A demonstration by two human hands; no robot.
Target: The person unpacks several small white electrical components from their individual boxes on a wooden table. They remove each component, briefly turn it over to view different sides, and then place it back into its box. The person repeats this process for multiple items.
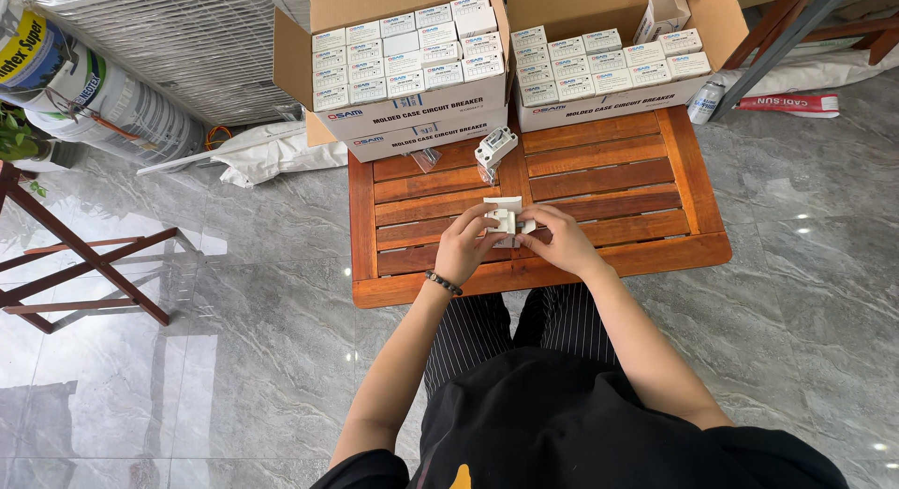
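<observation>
Left hand [465, 244] and right hand [560, 241] close together, fingers curled, both forearms reaching forward, wrists angled inward

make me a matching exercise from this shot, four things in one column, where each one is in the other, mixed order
Things:
1. small white box
2. white device
3. bracelet
4. open small box

Places:
A. standing up in the right carton
B. lying alone on the table, in front of the left carton
C. held between the left hand and right hand
D. on the left wrist

Pairs: 1-C, 2-B, 3-D, 4-A
</observation>
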